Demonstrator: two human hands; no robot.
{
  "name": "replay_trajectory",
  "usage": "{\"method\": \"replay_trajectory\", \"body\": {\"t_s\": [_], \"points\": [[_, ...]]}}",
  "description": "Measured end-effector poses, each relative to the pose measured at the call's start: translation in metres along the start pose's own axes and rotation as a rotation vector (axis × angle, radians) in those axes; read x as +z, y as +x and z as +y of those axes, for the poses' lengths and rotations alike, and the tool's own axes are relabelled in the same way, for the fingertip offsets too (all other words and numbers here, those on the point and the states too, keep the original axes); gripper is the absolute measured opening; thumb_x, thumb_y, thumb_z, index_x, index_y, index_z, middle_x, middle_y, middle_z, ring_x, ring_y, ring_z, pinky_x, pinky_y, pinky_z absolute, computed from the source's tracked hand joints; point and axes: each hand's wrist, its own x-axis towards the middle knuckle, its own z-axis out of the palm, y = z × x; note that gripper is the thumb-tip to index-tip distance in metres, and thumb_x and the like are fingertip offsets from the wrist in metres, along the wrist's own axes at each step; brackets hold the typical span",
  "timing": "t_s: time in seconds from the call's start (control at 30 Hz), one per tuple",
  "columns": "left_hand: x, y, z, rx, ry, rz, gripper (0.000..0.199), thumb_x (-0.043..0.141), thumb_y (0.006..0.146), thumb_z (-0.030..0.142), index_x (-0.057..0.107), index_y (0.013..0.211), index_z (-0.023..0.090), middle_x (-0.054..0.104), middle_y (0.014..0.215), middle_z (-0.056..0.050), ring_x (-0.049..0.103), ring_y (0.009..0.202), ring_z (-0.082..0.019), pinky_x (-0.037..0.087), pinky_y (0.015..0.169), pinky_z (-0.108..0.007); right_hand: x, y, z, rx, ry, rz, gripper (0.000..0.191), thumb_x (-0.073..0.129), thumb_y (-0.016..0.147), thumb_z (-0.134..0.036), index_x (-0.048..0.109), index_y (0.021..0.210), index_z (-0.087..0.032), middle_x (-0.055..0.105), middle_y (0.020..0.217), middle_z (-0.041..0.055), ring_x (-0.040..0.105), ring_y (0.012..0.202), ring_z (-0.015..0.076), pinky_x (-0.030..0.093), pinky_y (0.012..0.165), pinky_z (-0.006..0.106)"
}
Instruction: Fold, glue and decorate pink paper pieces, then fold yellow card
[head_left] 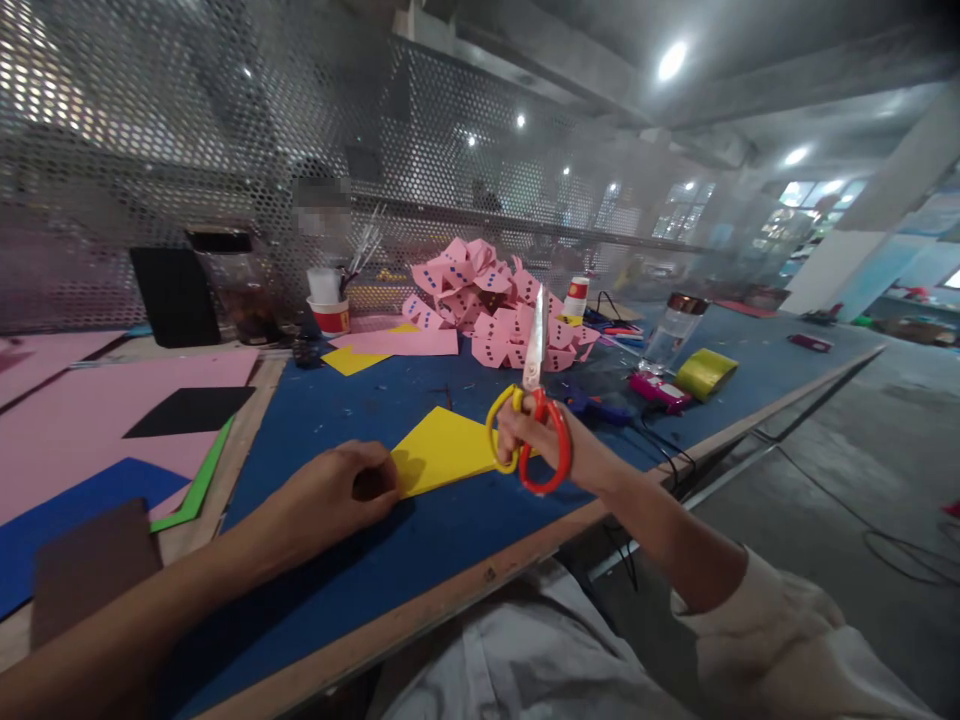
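A folded-looking sheet of yellow paper (442,450) lies on the blue tabletop between my hands. At its left corner, my left hand (345,490) pinches the paper between thumb and fingers. My right hand (536,430) grips a pair of scissors (534,345) with one red and one yellow handle loop. Their blades point upward and look closed together. The right fingers are by the paper's right end; whether they touch it is hidden by the handles. Behind the scissors sits a heap of folded pink paper shapes (472,285) with dark dots.
Coloured sheets, including pink paper (67,440), black paper (191,410) and blue paper (45,540), lie at left. A paper cup (330,315) stands at the back. At right are a clear bottle (671,335), a yellow tape roll (706,373) and a blue glue gun (600,408).
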Motion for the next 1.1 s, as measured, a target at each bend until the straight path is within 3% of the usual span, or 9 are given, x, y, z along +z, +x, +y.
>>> {"method": "replay_trajectory", "body": {"t_s": [0.1, 0.2, 0.53, 0.63, 0.73, 0.83, 0.97, 1.1], "points": [[-0.002, -0.001, 0.005, 0.007, -0.020, -0.018, 0.018, 0.057, 0.082, 0.036, 0.066, 0.085, 0.021, 0.065, 0.076, -0.001, 0.058, 0.065, -0.017, 0.043, 0.060, -0.026, 0.026, 0.003, 0.004, 0.045, -0.013, -0.044, 0.051, 0.051, 0.092, -0.062, 0.057, 0.068, -0.017, 0.061, 0.069, 0.0027, 0.059, 0.064, 0.0138, 0.050, 0.066, 0.026], [-0.004, -0.002, 0.009, 0.038, -0.040, -0.017, 0.018, 0.054, 0.084, 0.033, 0.067, 0.085, 0.021, 0.067, 0.081, -0.002, 0.060, 0.070, -0.017, 0.045, 0.065, -0.026, 0.036, 0.009, 0.006, 0.088, -0.031, -0.026, 0.051, 0.055, 0.089, -0.064, 0.057, 0.069, -0.017, 0.059, 0.067, 0.0018, 0.057, 0.061, 0.0127, 0.046, 0.059, 0.024], [0.002, -0.003, 0.001, 0.191, -0.046, 0.020, 0.019, 0.054, 0.087, 0.023, 0.069, 0.099, 0.021, 0.068, 0.093, -0.004, 0.063, 0.081, -0.018, 0.048, 0.072, -0.026, 0.047, 0.017, 0.013, 0.003, -0.055, 0.011, 0.050, 0.050, 0.096, -0.056, 0.055, 0.064, -0.017, 0.059, 0.063, 0.0008, 0.057, 0.059, 0.0118, 0.046, 0.060, 0.024], [0.001, -0.003, 0.005, 0.279, -0.009, 0.026, 0.030, 0.047, 0.090, 0.016, 0.070, 0.110, 0.022, 0.066, 0.102, -0.006, 0.064, 0.087, -0.018, 0.048, 0.075, -0.025, 0.047, 0.016, 0.018, -0.011, -0.105, 0.033, 0.050, 0.045, 0.099, -0.054, 0.055, 0.066, -0.018, 0.060, 0.065, 0.0008, 0.058, 0.062, 0.0124, 0.047, 0.064, 0.025], [0.000, -0.005, 0.009, 0.379, 0.045, -0.015, 0.049, 0.041, 0.089, 0.006, 0.066, 0.123, 0.031, 0.063, 0.108, -0.005, 0.063, 0.091, -0.017, 0.047, 0.078, -0.025, 0.048, 0.014, 0.019, -0.031, -0.176, 0.074, 0.049, 0.044, 0.099, -0.052, 0.056, 0.066, -0.018, 0.059, 0.064, 0.0004, 0.058, 0.062, 0.0126, 0.046, 0.065, 0.026], [-0.002, -0.006, 0.011, 0.432, 0.095, -0.007, 0.059, 0.043, 0.086, 0.001, 0.061, 0.132, 0.034, 0.062, 0.105, -0.004, 0.062, 0.093, -0.017, 0.047, 0.081, -0.026, 0.052, 0.013, 0.012, 0.015, -0.204, 0.070, 0.049, 0.046, 0.098, -0.051, 0.054, 0.064, -0.018, 0.057, 0.060, -0.0006, 0.055, 0.055, 0.0116, 0.045, 0.059, 0.025], [-0.001, -0.006, 0.012, 0.448, 0.119, 0.021, 0.057, 0.045, 0.086, 0.001, 0.062, 0.130, 0.033, 0.062, 0.103, -0.004, 0.061, 0.096, -0.018, 0.047, 0.085, -0.026, 0.058, 0.018, 0.001, 0.093, -0.220, 0.031, 0.047, 0.052, 0.096, -0.051, 0.052, 0.062, -0.019, 0.054, 0.052, -0.0027, 0.051, 0.047, 0.0109, 0.042, 0.051, 0.024], [0.000, -0.006, 0.010, 0.446, 0.122, 0.030, 0.058, 0.046, 0.083, -0.001, 0.064, 0.127, 0.032, 0.062, 0.100, -0.003, 0.061, 0.092, -0.017, 0.047, 0.082, -0.026, 0.059, 0.025, 0.008, 0.045, -0.125, 0.034, 0.054, 0.047, 0.098, -0.053, 0.053, 0.058, -0.018, 0.055, 0.053, -0.0011, 0.053, 0.050, 0.0103, 0.044, 0.053, 0.023]]}}
